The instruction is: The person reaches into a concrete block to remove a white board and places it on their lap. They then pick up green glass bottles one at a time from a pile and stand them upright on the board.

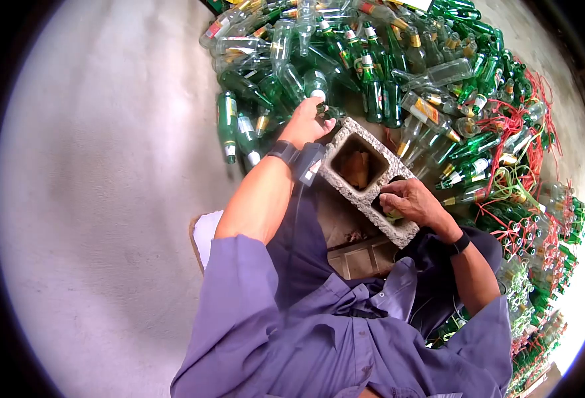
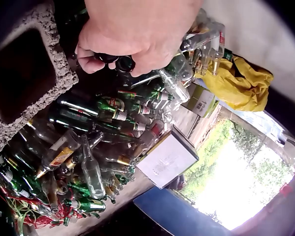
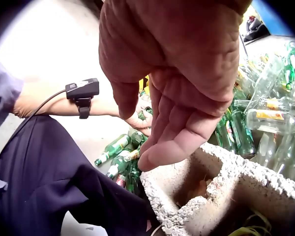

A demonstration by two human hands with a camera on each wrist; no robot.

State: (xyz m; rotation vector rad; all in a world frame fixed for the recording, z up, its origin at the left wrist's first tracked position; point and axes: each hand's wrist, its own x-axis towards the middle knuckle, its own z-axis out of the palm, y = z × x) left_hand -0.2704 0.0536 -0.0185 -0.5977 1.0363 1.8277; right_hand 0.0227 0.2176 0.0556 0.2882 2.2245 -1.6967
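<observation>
My left hand [image 1: 305, 123] reaches to the near edge of a bottle heap and grips green glass bottles by their necks. Two dark round bottle mouths [image 2: 124, 64] show under its fingers in the left wrist view; the bodies are mostly hidden. Beside it, between my legs, stands a hollow concrete block [image 1: 352, 194] with rough edges. Over the block's nearer cavity hangs my right hand [image 1: 412, 202], its fingers loosely bent with nothing in them. Scraps [image 1: 355, 170] lie inside the far cavity.
Green and clear bottles [image 1: 372, 86] are heaped ahead and to the right. Red plastic string [image 1: 538, 99] tangles over the right side. Loose green bottles [image 1: 227, 126] lie left of the heap on concrete floor [image 1: 100, 199]. A white-topped box [image 2: 167, 157] and yellow sack [image 2: 241, 83] stand beyond.
</observation>
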